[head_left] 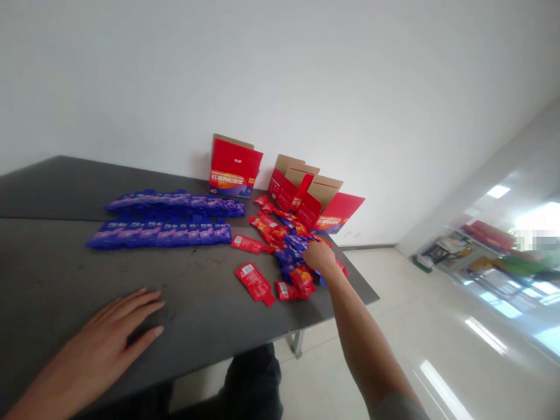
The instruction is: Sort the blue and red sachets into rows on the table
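Note:
My left hand (118,332) rests on the dark grey table (196,315) with its fingers stretched out, holding nothing. At the table's right end, my right hand (319,256) reaches into a mixed heap of sachets, its fingers curled down and partly hidden. Purple sachets (286,256) lie right beside those fingers; what they grip cannot be made out. Around them are scattered red sachets (301,280), and one loose red sachet (255,283) lies nearer to me. Left of the heap, purple sachets lie overlapped in a front row (161,234) and a back row (175,203).
A red printed carton (234,169) stands by the white wall behind the rows. Several open red cartons (332,213) with raised flaps stand behind the heap. The table's right edge drops to a pale floor (420,326). Blurred goods (490,251) lie far right.

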Available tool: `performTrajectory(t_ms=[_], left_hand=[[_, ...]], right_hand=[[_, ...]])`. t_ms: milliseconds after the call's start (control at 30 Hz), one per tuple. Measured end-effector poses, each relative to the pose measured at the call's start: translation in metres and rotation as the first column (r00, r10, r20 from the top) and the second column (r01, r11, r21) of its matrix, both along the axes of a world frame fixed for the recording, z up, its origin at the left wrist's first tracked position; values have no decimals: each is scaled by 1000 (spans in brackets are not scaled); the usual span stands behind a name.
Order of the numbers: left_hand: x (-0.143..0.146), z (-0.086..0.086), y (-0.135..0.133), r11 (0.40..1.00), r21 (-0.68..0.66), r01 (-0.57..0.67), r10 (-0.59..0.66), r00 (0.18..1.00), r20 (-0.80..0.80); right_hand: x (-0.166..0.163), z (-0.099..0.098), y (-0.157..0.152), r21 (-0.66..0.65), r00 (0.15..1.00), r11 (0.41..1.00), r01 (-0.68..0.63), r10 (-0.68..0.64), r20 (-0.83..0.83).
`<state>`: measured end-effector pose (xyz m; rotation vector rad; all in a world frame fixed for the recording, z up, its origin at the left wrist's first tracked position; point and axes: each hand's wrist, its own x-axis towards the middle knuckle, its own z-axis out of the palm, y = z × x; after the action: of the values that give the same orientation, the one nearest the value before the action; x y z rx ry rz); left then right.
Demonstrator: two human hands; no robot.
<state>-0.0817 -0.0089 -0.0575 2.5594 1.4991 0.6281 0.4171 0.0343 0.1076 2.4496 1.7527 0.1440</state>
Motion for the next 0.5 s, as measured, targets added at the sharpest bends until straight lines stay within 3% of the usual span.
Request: performTrajectory(t_ms=[100,200,267,367,433,500], left_hand=[[5,13,-5,1000,-12,-18,18,1000,-14],[8,20,-8,1000,-2,-21,21,1000,-9],[8,21,-8,1000,4,-22,22,1000,4],[8,19,-7,1000,7,-28,28,999,17],[8,19,-8,1000,4,-26,26,1000,15],[9,19,-8,1000,5,-22,22,1000,7]], right_hand=[[2,31,-1,178,998,982,57,-58,0],[-9,47,4,329,986,944,-26,79,-150],[-22,40,13,374,906,925,-61,208,-369],[-39,14,34,417,707,909,4,293,-644],[-44,-5,48,450,642,890,70,305,-703],[-47,-19,59,489,645,866,106,315,-697]])
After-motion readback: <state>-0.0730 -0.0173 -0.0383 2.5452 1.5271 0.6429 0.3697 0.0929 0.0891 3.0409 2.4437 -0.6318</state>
